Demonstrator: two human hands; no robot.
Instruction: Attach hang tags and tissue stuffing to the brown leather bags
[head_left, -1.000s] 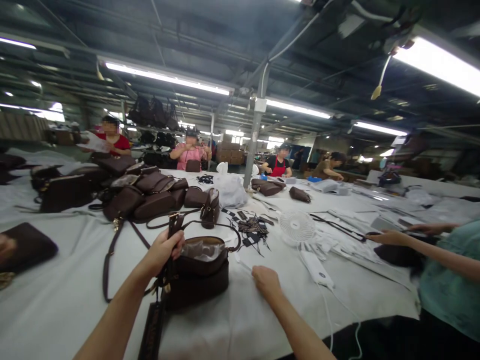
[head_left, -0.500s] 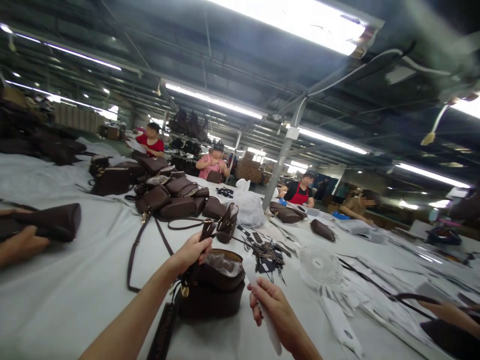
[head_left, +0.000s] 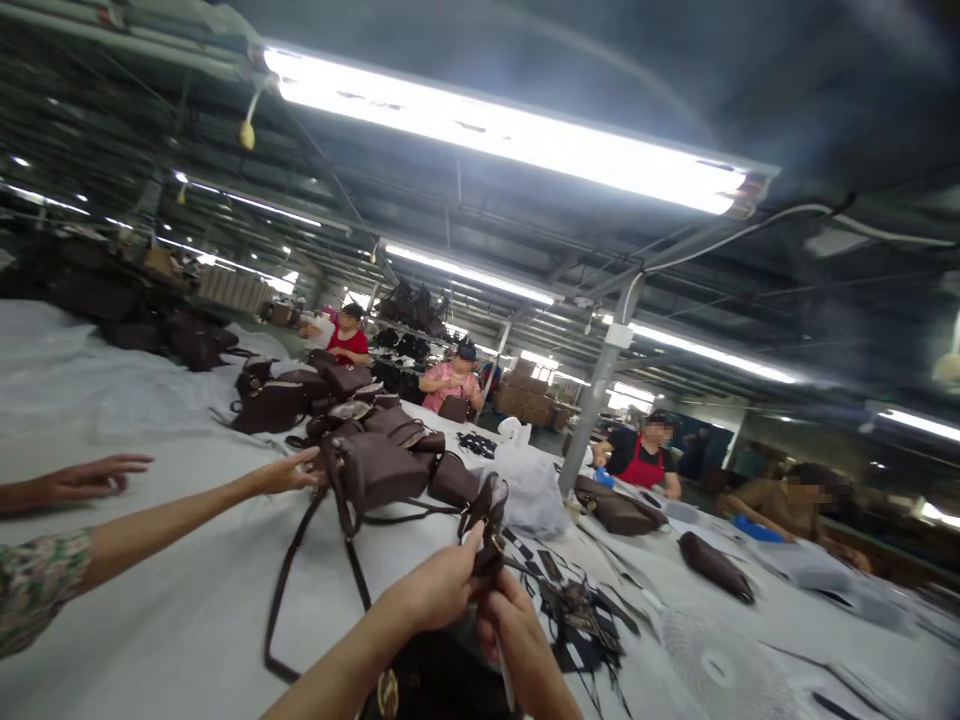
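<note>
Head view: over the dark bag (head_left: 442, 675), left hand (head_left: 441, 590) clasps a strap (head_left: 489, 562), right hand (head_left: 523, 637) alongside, fingers curled round a white strip (head_left: 506, 665).

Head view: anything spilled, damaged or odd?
Nothing plainly wrong. The black tags lie in a messy heap, cords splayed, beside the white fan. No spill or damage shows; the nearest dark bag is too shadowed to judge.

Fluorescent lamps (head_left: 510, 132) glow under the dark ceiling (head_left: 525, 45), a grey post (head_left: 598, 395) standing nearer than the stacked cartons (head_left: 525, 397).
</note>
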